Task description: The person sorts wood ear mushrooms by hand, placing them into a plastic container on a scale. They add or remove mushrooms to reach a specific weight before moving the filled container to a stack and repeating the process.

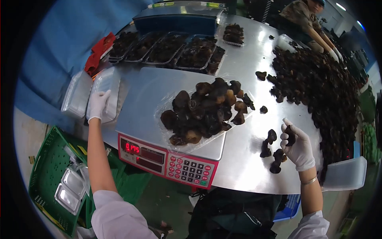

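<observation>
Gloved in white, the right hand [298, 147] at the lower right of the frame pinches a dark fungus piece [290, 138] between thumb and fingertips, just above the table [246, 167]. The left hand [98, 104], also gloved, reaches out at the left of the frame and lies with its fingers spread flat on a tray stack [109, 83] of empty clear trays. A second stack [76, 95] sits just beside it, further left.

A few loose pieces [271, 148] lie on the metal just left of the right hand. Between the two hands stands a scale [143, 95] with a red-trimmed keypad and lit red digits [132, 148]. On its platform sits a clear tray [199, 146] heaped with fungus [207, 109].

A broad pile [322, 87] of the same dark fungus covers the right side of the table. A white tub [344, 173] sits at the table's edge below the pile. Filled trays [167, 47] stand in a row across the upper middle of the frame.

At the lower left, below the table, a green crate [45, 167] holds more empty trays. At the upper right a co-worker [302, 16] leans over the far end of the pile with gloved hands.
</observation>
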Tool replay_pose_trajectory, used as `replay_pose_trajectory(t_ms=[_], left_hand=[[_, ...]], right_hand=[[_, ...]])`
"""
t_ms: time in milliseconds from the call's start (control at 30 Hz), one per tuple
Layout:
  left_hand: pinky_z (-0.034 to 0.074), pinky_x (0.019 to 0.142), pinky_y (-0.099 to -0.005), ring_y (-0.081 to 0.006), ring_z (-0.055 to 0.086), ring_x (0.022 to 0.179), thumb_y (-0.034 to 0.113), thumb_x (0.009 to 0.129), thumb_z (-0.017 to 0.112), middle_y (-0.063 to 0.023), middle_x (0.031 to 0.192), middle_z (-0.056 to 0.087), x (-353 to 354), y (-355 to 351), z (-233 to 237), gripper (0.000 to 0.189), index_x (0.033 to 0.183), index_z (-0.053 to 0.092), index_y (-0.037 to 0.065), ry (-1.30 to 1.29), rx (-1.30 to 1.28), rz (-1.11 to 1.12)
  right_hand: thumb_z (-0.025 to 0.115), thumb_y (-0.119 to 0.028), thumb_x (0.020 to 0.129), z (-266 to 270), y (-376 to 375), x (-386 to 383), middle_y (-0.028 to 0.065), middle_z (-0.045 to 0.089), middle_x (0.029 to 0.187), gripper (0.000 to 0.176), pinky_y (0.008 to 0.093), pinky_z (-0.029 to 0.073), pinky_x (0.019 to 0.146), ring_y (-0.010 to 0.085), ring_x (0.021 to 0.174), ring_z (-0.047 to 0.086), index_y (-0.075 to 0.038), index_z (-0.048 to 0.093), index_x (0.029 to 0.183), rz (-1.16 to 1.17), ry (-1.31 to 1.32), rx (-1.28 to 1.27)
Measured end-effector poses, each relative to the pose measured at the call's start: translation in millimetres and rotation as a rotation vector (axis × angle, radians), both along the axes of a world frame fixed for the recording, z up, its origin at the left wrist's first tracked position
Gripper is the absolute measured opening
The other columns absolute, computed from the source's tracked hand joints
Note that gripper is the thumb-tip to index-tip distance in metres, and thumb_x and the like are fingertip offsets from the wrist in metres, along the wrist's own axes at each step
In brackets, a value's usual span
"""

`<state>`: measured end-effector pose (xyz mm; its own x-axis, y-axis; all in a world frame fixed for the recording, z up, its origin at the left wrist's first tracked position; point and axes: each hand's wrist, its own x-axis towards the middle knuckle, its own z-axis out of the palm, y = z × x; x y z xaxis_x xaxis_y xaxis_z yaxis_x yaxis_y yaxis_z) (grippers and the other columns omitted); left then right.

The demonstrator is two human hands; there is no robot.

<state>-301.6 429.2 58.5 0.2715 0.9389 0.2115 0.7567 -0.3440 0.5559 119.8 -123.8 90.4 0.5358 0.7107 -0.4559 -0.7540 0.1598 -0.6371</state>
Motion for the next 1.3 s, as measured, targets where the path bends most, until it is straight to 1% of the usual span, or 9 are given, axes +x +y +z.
replay_pose_trajectory(t_ms=[300, 433, 700, 767, 833, 900, 933, 1033, 1300], left_hand=[[0.033, 0.045, -0.0234, -0.0033, 0.043, 0.05, 0.031, 0.098, 0.067, 0.008, 0.063, 0.051, -18.4, 20.9, -20.7, 0.032, 0.076, 0.064, 0.009, -0.349, -0.263, 0.048], [0.049, 0.062, -0.0266, -0.0128, 0.061, 0.068, 0.017, 0.1, 0.057, -0.0074, 0.086, 0.067, -41.1, 54.8, -46.1, 0.023, 0.106, 0.071, 0.0, -0.916, 0.226, 0.264], [0.04, 0.062, -0.0222, -0.0078, 0.047, 0.07, 0.021, 0.103, 0.056, -0.0002, 0.091, 0.055, 21.9, -131.2, 129.5, 0.034, 0.127, 0.057, -0.004, -1.185, 0.252, -0.239], [0.043, 0.066, -0.0202, -0.0068, 0.049, 0.09, 0.014, 0.106, 0.049, -0.0064, 0.127, 0.048, 74.3, -226.6, 151.4, 0.039, 0.141, 0.044, -0.003, -1.187, 0.13, -0.213], [0.046, 0.073, -0.0211, -0.0081, 0.048, 0.083, 0.024, 0.106, 0.051, -0.0026, 0.104, 0.05, 74.2, -246.7, 138.1, 0.04, 0.136, 0.049, -0.003, -1.325, -0.583, -1.174], [0.045, 0.061, -0.0188, -0.0073, 0.05, 0.073, 0.025, 0.105, 0.051, -0.001, 0.087, 0.049, 155.0, -343.5, 140.9, 0.028, 0.114, 0.057, -0.001, -1.305, -0.02, -0.164], [0.041, 0.048, -0.0172, -0.006, 0.053, 0.067, 0.017, 0.1, 0.057, -0.0012, 0.08, 0.052, 153.6, -331.7, 118.5, 0.017, 0.096, 0.06, 0.001, -0.581, 0.543, -0.634], [0.035, 0.042, -0.019, -0.0038, 0.048, 0.046, -0.007, 0.086, 0.068, -0.0013, 0.067, 0.056, 223.9, -417.3, 135.3, 0.008, 0.08, 0.069, -0.002, -0.992, -0.266, -0.623], [0.052, 0.058, -0.0344, -0.0246, 0.066, 0.061, 0.012, 0.088, 0.072, -0.0125, 0.071, 0.064, 338.0, -444.3, 52.6, 0.018, 0.077, 0.066, 0.0, -0.402, 0.178, -0.924]], right_hand=[[0.06, -0.015, 0.098, -4.4, -32.5, 13.9, 0.0022, 0.062, 0.104, 0.033, 0.0211, 0.048, 0.072, 0.0098, 0.081, 0.055, -0.006, 0.06, 0.13, -0.006, -0.182, -0.043], [0.065, -0.016, 0.095, -14.2, -20.6, 26.8, -0.0034, 0.061, 0.094, 0.023, 0.0205, 0.044, 0.07, 0.0042, 0.08, 0.053, -0.006, 0.067, 0.116, 0.093, -0.717, -0.364], [0.069, -0.025, 0.088, -77.5, 73.1, 69.4, 0.0143, 0.066, 0.101, 0.026, 0.0418, 0.052, 0.087, 0.0302, 0.094, 0.063, -0.008, 0.07, 0.107, 0.219, -1.485, -0.41], [0.071, -0.034, 0.086, -76.7, 82.3, 74.7, 0.0161, 0.064, 0.105, 0.028, 0.0451, 0.05, 0.093, 0.0369, 0.106, 0.058, -0.01, 0.071, 0.1, 0.503, -1.763, -0.507], [0.073, -0.047, 0.084, -65.5, 71.8, 62.2, 0.0161, 0.061, 0.106, 0.037, 0.0441, 0.048, 0.095, 0.037, 0.111, 0.053, -0.011, 0.071, 0.092, 0.639, -1.731, -0.499], [0.075, -0.054, 0.082, -54.3, 51.6, 47.4, 0.0152, 0.062, 0.103, 0.044, 0.0431, 0.048, 0.093, 0.0357, 0.109, 0.053, -0.011, 0.07, 0.089, 0.795, -1.632, -0.455], [0.076, -0.055, 0.079, -50.4, 36.7, 38.0, 0.0152, 0.062, 0.102, 0.046, 0.0432, 0.048, 0.093, 0.0352, 0.11, 0.052, -0.011, 0.07, 0.087, 0.814, -1.643, -0.393], [0.08, -0.056, 0.072, -44.6, -6.6, 13.8, 0.0143, 0.059, 0.112, 0.052, 0.0449, 0.048, 0.094, 0.0351, 0.111, 0.053, -0.01, 0.069, 0.095, 0.783, -1.928, -0.392], [0.07, -0.027, 0.084, -71.1, -9.7, -0.3, 0.0139, 0.06, 0.108, 0.026, 0.0463, 0.05, 0.089, 0.0347, 0.102, 0.058, -0.006, 0.063, 0.098, 0.544, -2.016, -0.478]])
